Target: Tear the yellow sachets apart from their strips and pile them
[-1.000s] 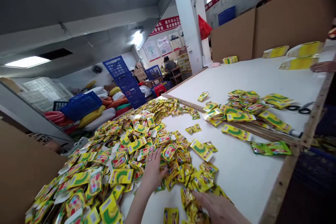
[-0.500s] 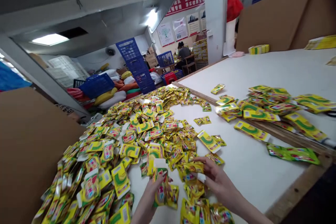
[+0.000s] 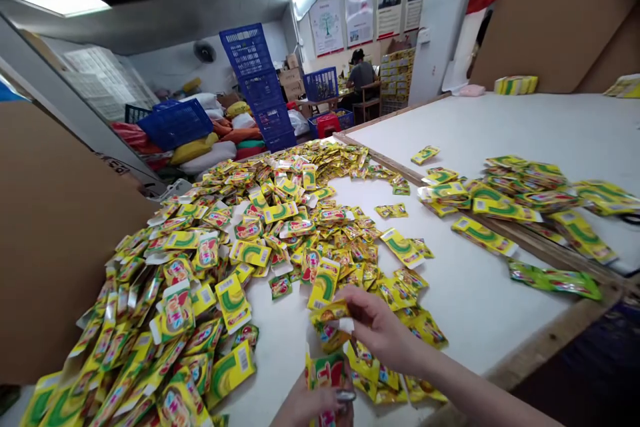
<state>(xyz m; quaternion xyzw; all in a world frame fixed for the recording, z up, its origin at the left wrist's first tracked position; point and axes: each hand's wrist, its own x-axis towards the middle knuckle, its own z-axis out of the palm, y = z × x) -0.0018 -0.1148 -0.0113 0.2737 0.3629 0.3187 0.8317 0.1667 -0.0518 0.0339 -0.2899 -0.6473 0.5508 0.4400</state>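
Observation:
Low in the middle, my left hand [image 3: 313, 403] is closed around a small printed carton [image 3: 325, 370] with red and green fruit artwork, its top end toward me hard to see. Just above that carton, my right hand [image 3: 377, 327] pinches a yellow sachet [image 3: 330, 323]; a white wrap shows on one fingertip. The sachet's lower edge is close to the carton's upper end; I cannot tell whether it is inside. Yellow sachets [image 3: 363, 363] lie beneath and beside my right hand. A yellow carton with a green stripe [image 3: 324, 283] lies just beyond the held sachet.
A large heap of yellow cartons [image 3: 175, 307] covers the left of the white table [image 3: 465, 307]. More cartons [image 3: 505, 207] lie across the wooden strip [image 3: 500, 230] at right, near a green packet strip [image 3: 555, 280]. Cardboard [image 3: 65, 247] stands at left. A person [image 3: 361, 73] sits far back.
My right hand has lifted a sachet from the pile and moved left, over the carton in my left hand. My left hand has come lower and nearer. The camera view has tilted down slightly.

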